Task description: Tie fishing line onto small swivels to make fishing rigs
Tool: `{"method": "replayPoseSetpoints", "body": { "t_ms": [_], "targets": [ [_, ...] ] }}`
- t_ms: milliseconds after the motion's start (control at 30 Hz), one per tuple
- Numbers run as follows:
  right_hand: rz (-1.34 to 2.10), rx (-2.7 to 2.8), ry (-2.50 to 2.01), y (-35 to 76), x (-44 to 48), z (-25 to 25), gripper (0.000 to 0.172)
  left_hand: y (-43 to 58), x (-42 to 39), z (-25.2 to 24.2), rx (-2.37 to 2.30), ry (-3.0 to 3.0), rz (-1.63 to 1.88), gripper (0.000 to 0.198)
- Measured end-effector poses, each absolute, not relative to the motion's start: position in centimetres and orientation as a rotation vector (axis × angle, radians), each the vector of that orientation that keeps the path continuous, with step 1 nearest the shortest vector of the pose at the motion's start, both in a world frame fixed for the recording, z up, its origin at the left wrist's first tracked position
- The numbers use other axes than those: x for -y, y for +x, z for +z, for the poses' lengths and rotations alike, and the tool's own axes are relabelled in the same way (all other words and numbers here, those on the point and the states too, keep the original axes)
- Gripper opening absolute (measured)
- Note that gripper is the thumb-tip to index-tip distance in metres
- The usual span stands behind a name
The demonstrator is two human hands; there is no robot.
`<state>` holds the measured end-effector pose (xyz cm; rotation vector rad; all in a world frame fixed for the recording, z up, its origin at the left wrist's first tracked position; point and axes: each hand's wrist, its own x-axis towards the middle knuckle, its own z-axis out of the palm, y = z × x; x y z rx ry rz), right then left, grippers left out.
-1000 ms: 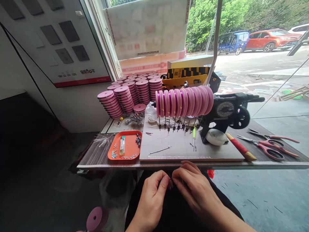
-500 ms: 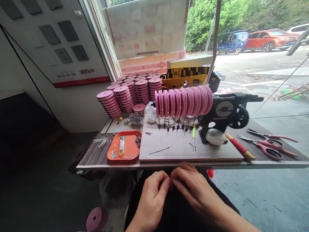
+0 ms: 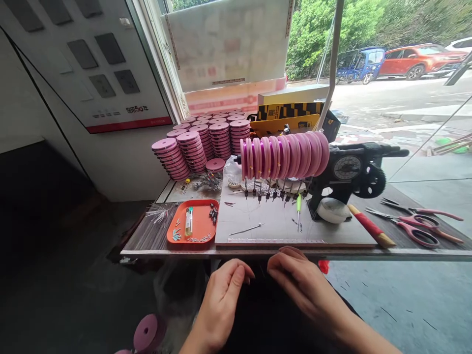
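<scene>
My left hand is closed in a pinch, thumb against the curled fingers, just below the table's front edge. My right hand is also pinched, a short gap away on the right. Whatever the fingertips hold, if anything, is too fine to make out. Above and beyond my hands, a row of pink spools sits on the shaft of a black hand-cranked winder with a dial. Small black pieces hang on lines below the spools. A thin metal rod lies on the pale board.
An orange tray with small parts and a tube is at left. Stacked pink spools stand behind it. Right of the winder are a white tape roll, a red-handled brush and pink-handled scissors. A green-handled tool lies on the board.
My hands have moved apart; before, their fingertips met. The left has gone left, the right slightly right. The whole view has shifted a little to the right in the picture.
</scene>
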<state>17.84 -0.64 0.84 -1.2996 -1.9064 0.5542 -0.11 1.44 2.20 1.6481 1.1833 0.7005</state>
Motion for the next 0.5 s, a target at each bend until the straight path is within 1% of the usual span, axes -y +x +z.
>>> {"method": "replayPoseSetpoints", "body": {
  "t_ms": [233,367,467,500],
  "targets": [
    [0.596,1.838,-1.285,17.47,0.57,0.73,0.018,0.55,-0.76,1.84,-1.250,1.681,0.680,0.028],
    [0.589,1.834,-1.277,17.38,0.74,0.80,0.018,0.59,-0.61,1.74,-1.252,1.683,0.702,0.029],
    [0.549,1.901,-1.242,17.25,0.79,0.85,0.006,0.38,-0.54,2.01,-1.289,1.727,0.705,0.027],
    [0.508,1.943,-1.225,17.16,0.75,0.89,0.006,0.29,-0.52,2.15,-1.309,1.754,0.698,0.027]
  ]
}}
